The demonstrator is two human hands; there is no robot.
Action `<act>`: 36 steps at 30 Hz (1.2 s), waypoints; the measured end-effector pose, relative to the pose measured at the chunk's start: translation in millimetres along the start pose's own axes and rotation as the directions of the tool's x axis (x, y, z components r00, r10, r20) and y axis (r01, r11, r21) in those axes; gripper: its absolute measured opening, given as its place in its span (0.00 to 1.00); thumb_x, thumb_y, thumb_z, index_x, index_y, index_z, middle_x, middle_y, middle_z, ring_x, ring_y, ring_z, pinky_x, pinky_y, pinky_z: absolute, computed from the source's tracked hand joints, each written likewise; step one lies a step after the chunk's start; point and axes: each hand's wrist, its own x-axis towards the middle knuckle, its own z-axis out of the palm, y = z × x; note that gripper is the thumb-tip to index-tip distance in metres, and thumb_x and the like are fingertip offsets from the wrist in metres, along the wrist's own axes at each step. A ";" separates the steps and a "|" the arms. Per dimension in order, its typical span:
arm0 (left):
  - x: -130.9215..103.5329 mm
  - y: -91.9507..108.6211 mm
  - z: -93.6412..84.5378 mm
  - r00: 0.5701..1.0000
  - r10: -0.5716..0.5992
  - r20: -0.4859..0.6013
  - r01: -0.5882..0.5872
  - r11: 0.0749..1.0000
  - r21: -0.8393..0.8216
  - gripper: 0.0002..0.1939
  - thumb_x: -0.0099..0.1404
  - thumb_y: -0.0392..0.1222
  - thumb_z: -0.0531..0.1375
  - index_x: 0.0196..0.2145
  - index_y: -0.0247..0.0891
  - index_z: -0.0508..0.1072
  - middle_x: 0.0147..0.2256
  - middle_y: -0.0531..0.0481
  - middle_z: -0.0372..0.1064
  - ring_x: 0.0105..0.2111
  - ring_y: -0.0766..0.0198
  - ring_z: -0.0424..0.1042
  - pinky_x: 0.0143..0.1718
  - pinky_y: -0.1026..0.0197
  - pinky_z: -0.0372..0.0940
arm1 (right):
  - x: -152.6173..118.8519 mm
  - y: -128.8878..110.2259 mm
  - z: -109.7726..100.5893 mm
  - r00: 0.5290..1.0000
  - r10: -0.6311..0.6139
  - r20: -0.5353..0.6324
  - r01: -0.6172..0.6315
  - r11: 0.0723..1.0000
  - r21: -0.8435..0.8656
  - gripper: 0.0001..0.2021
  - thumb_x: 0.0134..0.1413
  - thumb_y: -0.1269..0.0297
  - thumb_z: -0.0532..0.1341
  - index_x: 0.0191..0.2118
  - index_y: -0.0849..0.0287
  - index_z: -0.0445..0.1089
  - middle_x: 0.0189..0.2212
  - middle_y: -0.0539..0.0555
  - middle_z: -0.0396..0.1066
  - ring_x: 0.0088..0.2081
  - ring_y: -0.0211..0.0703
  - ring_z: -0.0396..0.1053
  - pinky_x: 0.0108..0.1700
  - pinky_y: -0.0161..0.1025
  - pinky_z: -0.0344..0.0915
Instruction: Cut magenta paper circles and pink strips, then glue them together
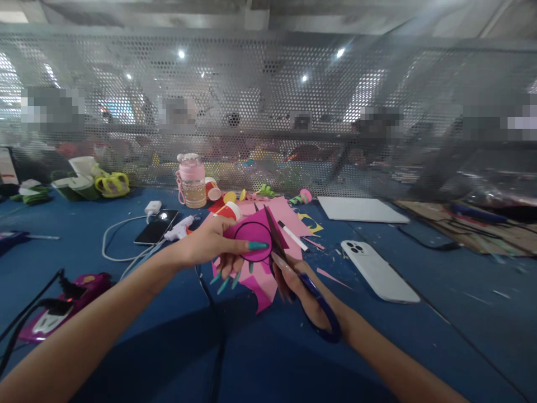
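My left hand [222, 246] pinches a magenta sheet [247, 235] with a black circle drawn on it, the thumb lying across the circle. My right hand [300, 282] is wrapped round the dark blue handles of a pair of scissors [274, 229]. The blades are spread at the right edge of the circle, with the sheet between or beside them. A cut strip of the sheet hangs down below the fingers. Under the hands lie light pink sheets [289, 215], and a black-and-white marker [293, 236] rests on them to the right.
A drink bottle [193, 182] stands behind the paper. To the left are a black phone [156, 226], a glue gun [179, 228], cables and a purple power strip [71, 308]. A white phone [380, 271] and a white flat board [363, 209] lie to the right.
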 end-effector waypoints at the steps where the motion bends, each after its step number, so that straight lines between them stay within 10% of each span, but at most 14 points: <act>1: -0.4 0.5 -0.6 1.000 0.001 0.002 -0.001 1.000 0.009 0.16 0.51 0.46 0.66 0.16 0.33 0.68 0.10 0.55 0.66 0.06 0.75 0.59 0.08 0.74 0.53 | -0.2 1.2 0.1 1.000 0.007 0.005 -0.007 1.000 0.002 0.24 0.56 0.38 0.44 0.22 0.53 0.56 0.17 0.48 0.59 0.21 0.39 0.61 0.30 0.39 0.63; 28: -1.7 -3.3 -14.3 0.988 -0.025 0.151 0.014 0.998 0.068 0.17 0.55 0.47 0.64 0.17 0.30 0.73 0.10 0.53 0.66 0.07 0.76 0.59 0.09 0.74 0.53 | 3.2 5.3 0.7 0.995 -0.057 0.081 0.056 0.998 0.012 0.22 0.58 0.43 0.47 0.24 0.55 0.57 0.15 0.45 0.56 0.17 0.35 0.58 0.22 0.36 0.57; 36: -3.0 -2.1 -18.8 0.991 -0.074 0.112 0.063 0.993 0.104 0.17 0.53 0.48 0.65 0.18 0.30 0.73 0.12 0.50 0.69 0.09 0.72 0.64 0.12 0.72 0.59 | 2.2 5.5 1.7 0.994 0.096 0.059 -0.099 0.994 0.046 0.23 0.53 0.39 0.50 0.23 0.54 0.56 0.13 0.43 0.51 0.15 0.34 0.54 0.19 0.35 0.55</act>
